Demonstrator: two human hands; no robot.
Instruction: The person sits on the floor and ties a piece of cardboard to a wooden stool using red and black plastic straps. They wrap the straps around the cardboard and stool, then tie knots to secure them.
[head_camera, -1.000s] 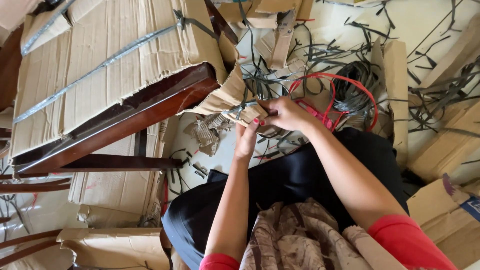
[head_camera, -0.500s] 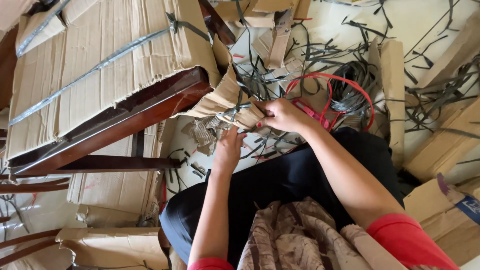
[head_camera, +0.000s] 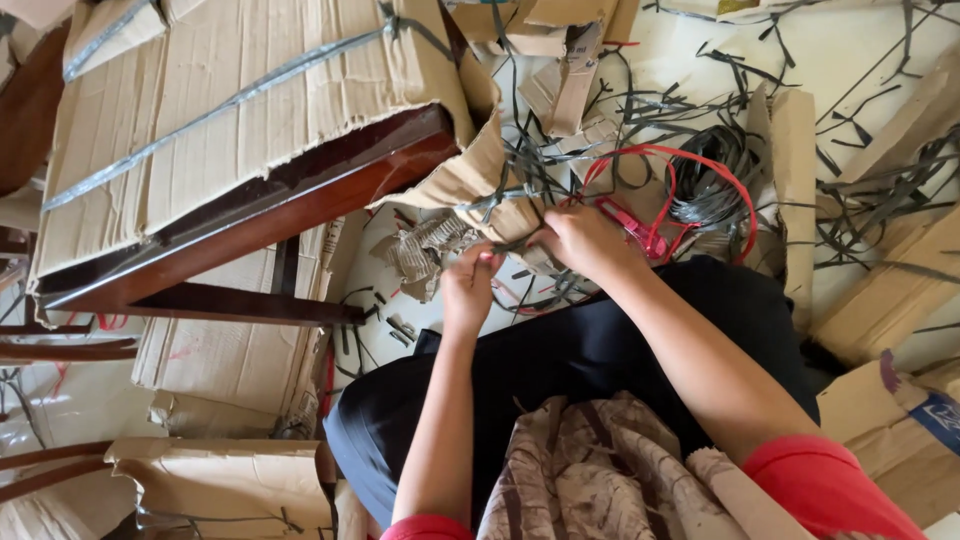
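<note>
A torn cardboard wrap (head_camera: 470, 180) hangs off the end of a dark wooden furniture frame (head_camera: 250, 215), with dark plastic straps crossing it. My left hand (head_camera: 468, 290) pinches the wrap's lower edge, where a black strap runs. Just to the right, my right hand (head_camera: 582, 240) grips the same flap, its fingers curled around the cardboard. The two hands nearly touch. My lap in dark cloth (head_camera: 600, 360) lies right below them.
A large cardboard-covered panel (head_camera: 230, 90) bound with a grey strap (head_camera: 200, 110) fills the upper left. A red strap loop (head_camera: 690, 160) and a coil of black strapping (head_camera: 705, 185) lie on the pale floor among several cut straps. Cardboard pieces (head_camera: 890, 290) lie at right.
My left hand dropped away from the cardboard flap and has come back up to its lower edge. My right hand has stayed on the flap.
</note>
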